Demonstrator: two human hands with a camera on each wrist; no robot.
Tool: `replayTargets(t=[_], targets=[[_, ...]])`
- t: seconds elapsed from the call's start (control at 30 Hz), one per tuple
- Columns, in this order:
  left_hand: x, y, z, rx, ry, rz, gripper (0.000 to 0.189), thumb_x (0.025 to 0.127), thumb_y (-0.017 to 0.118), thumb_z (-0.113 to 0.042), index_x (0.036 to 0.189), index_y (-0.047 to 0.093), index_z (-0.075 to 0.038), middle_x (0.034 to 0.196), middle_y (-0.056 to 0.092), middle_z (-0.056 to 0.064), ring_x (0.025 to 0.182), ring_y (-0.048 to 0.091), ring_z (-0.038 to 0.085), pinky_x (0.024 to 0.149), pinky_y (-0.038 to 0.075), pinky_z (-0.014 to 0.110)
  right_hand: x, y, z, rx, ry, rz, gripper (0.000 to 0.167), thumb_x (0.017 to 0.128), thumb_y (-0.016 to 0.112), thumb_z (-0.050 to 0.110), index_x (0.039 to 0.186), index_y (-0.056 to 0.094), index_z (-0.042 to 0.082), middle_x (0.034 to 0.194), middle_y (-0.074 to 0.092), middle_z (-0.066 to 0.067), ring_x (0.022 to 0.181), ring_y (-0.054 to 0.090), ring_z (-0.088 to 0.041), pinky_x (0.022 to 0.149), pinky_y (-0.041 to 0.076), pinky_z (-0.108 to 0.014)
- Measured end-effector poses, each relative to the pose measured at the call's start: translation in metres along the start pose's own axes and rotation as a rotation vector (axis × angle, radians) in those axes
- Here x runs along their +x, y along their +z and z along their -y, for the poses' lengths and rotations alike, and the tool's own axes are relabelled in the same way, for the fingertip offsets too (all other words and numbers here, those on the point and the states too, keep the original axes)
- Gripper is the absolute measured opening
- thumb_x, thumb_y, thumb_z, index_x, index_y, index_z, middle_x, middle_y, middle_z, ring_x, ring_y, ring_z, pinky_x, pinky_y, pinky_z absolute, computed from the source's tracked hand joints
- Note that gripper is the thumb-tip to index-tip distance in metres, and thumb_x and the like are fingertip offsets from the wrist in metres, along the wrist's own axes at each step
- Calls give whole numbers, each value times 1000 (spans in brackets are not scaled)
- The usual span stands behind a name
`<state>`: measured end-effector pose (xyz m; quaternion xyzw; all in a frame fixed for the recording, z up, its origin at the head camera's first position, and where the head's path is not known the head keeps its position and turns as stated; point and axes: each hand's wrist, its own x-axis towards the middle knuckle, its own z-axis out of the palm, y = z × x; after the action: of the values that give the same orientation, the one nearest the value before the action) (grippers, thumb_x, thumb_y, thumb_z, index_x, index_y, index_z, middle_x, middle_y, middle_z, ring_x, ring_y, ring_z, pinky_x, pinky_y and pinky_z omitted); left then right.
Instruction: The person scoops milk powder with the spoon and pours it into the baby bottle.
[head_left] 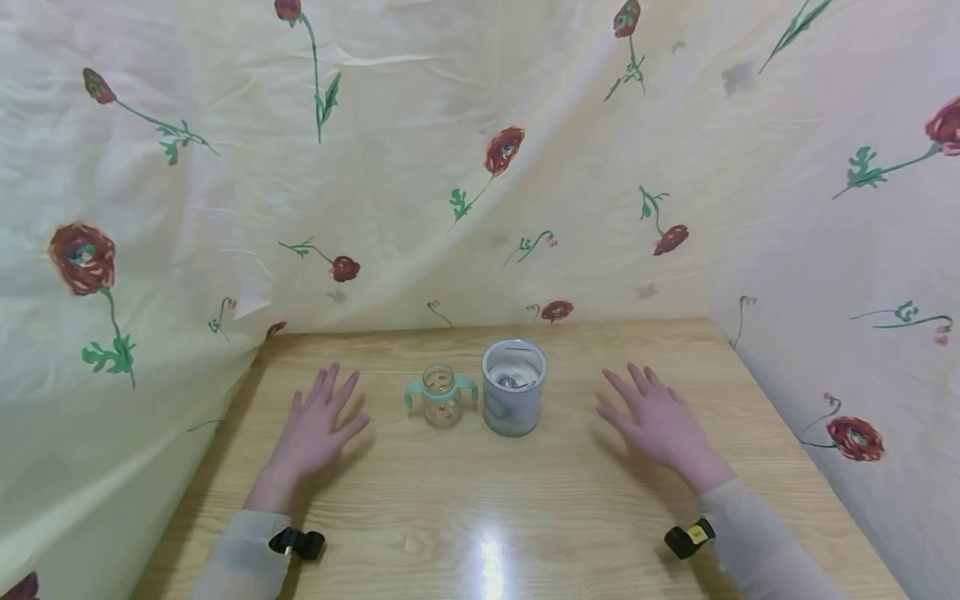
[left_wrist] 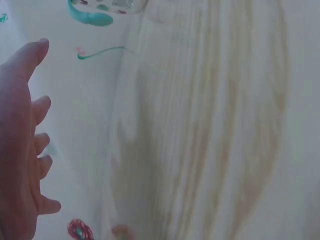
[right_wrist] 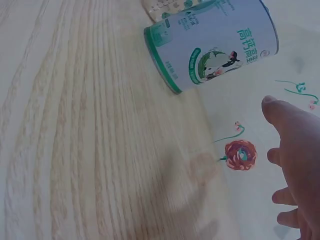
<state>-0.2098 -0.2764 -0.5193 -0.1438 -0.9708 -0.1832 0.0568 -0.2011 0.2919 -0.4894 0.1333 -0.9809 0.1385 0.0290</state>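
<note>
A clear baby bottle [head_left: 442,408] with two teal handles stands upright and uncapped towards the back of the table. Just right of it is a milk powder can [head_left: 512,412], open at the top, with something shiny inside. Its printed label, with a cow and green lettering, faces the right wrist camera [right_wrist: 215,50]. My left hand [head_left: 315,429] is left of the bottle, fingers spread, holding nothing. To the right of the can, my right hand [head_left: 660,421] also has its fingers spread and grips nothing. In the left wrist view one teal handle [left_wrist: 95,19] shows at the top.
The wooden table [head_left: 420,508] reaches back to a pale cloth [head_left: 420,192] printed with red flowers, which also hangs along both sides. Light glares off the table's near middle. A dark band with a small device sits on each wrist.
</note>
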Motion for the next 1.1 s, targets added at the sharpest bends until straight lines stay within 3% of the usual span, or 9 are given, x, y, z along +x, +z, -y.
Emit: replayTargets(t=[0.2,0.4,0.67,0.8,1.1], targets=[[10,0,-17,-71,17,-77,81,106,60,-56,166,38,-7,173,27,22,159,22,46,124,17,74,2,-4,6,159,-5,-71,66,111,52,55,158,52,8,155,54,-26,138,54,-51,110,46,-70],[20,-5,-49,-251,33,-168,77,104,70,-42,165,40,-6,173,31,14,159,27,41,129,21,62,9,-11,20,394,-21,-157,53,109,63,44,147,65,8,139,69,-19,114,72,-40,96,60,-61],[38,1,-88,-476,108,-245,76,101,77,-34,164,43,-10,173,33,8,159,29,35,128,26,60,24,-24,45,498,-70,-180,47,105,72,42,140,72,11,128,76,-8,106,76,-25,89,64,-46],[47,6,-112,-530,174,-275,78,96,83,-28,162,46,-7,170,37,11,157,34,37,126,30,60,30,-29,59,546,-119,-196,42,101,78,32,137,73,11,122,78,-5,104,75,-22,87,64,-37],[68,19,-163,-560,255,-207,92,88,91,-28,161,43,0,167,37,17,156,34,34,128,28,51,45,-33,87,543,-289,-179,38,94,86,19,129,77,8,123,77,-4,100,73,-20,83,66,-39]])
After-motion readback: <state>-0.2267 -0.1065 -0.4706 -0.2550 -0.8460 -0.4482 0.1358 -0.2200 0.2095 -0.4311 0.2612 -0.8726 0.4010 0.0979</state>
